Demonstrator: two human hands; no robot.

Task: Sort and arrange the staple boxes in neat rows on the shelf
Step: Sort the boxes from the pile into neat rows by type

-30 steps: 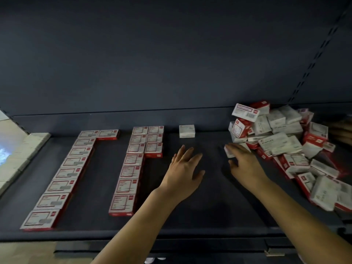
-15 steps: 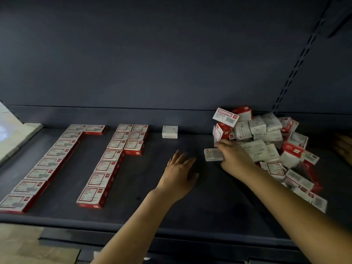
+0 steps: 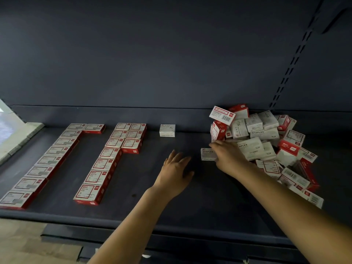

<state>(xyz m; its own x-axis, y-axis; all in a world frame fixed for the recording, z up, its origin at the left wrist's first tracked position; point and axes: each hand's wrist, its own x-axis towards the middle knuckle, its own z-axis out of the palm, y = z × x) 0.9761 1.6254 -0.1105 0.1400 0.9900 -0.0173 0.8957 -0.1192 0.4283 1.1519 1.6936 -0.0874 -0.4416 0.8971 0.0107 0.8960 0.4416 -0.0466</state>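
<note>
On the dark shelf (image 3: pixel 190 212), red-and-white staple boxes lie in neat rows: a long left row (image 3: pixel 47 161) and a second row (image 3: pixel 106 164) with a short double column at its back. One white box (image 3: pixel 167 130) sits alone near the back wall. A jumbled pile of red and white boxes (image 3: pixel 266 141) fills the right side. My right hand (image 3: pixel 228 159) lies over a white box marked STAPLES (image 3: pixel 206 154) at the pile's left edge; its fingers curl round the box. My left hand (image 3: pixel 176 172) rests flat on the shelf with fingers straight.
The dark back wall rises behind the shelf, with a slotted upright (image 3: pixel 291 63) at the right. A pale tiled surface (image 3: pixel 17 138) lies beyond the shelf's left end. The shelf's front lip (image 3: pixel 152 227) runs below my forearms.
My right hand reached right to the pile's edge and settled on the white STAPLES box. My left hand stayed nearly still on the shelf. The view shifted slightly right.
</note>
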